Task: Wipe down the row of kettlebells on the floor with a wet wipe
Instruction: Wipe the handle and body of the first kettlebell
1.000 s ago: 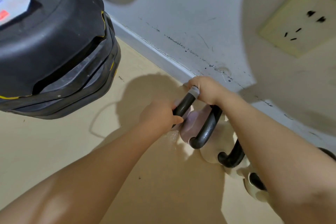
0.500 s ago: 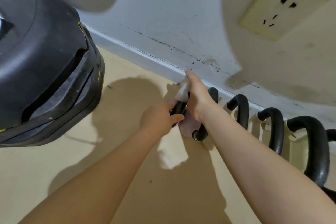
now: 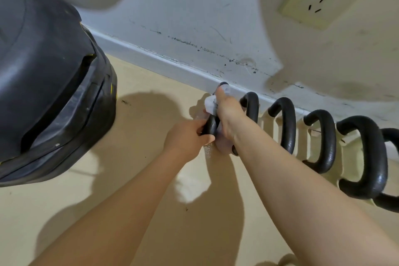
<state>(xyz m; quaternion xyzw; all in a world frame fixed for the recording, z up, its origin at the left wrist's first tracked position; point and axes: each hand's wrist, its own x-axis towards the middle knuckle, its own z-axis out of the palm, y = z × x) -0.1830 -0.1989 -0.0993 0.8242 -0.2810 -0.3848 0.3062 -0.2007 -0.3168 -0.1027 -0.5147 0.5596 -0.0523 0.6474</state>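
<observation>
Fingers of your right hand [image 3: 226, 114] press the wet wipe [image 3: 211, 104] flat against the black handle of the first kettlebell [image 3: 210, 125], fingertips stretched toward the skirting board [image 3: 172, 62]; they lie together on the wipe, not curled round the bar. Your left hand [image 3: 185, 138] is clamped on the near side of the same handle, thumb below, steadying it.

Changes over the last second: your right hand was wrapped round the far top of the handle, with the wipe a thin band under the knuckles. It has since flattened and slid along the bar, and the wipe now bunches out at its left side. Your view has also swung right, so the rest of the row [image 3: 323, 136] shows: at least four more black handles on pale bodies, set side by side along the foot of the wall. Your left hand's grip has not moved.

Reading: the handle stroke on this end kettlebell looks mid-way. Its pinkish body is mostly hidden under your hands, so whether it has been wiped cannot be told. A wet glint shows on the floor [image 3: 133, 157] just below your left thumb. The remaining bells appear still to do. The large black equipment base [image 3: 54, 93] stands well apart at the left.
</observation>
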